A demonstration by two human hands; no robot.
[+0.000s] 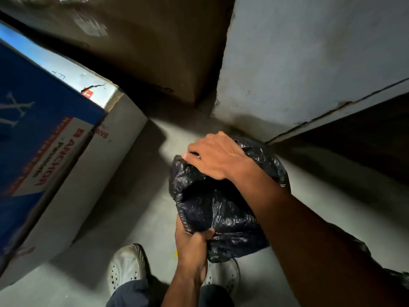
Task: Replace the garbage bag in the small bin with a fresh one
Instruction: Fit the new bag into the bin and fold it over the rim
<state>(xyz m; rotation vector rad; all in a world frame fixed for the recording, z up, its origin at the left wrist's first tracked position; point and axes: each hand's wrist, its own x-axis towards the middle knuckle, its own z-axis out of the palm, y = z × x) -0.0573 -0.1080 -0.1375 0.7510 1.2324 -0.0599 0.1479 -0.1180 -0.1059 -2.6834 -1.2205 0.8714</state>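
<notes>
Now, crinkled black plastic garbage bag (pixel 221 204) low over grey concrete floor (pixel 137 209), near wall corner. Right hand (pixel 218 157) pressed flat on top, fingers together, steadying; left hand (pixel 191 238) fingers pinching near edge, likely gathering mouth.

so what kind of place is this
Probably a storage corner or utility area: a bare concrete floor, a large printed carton, a brown cardboard box against a plain wall.
</notes>
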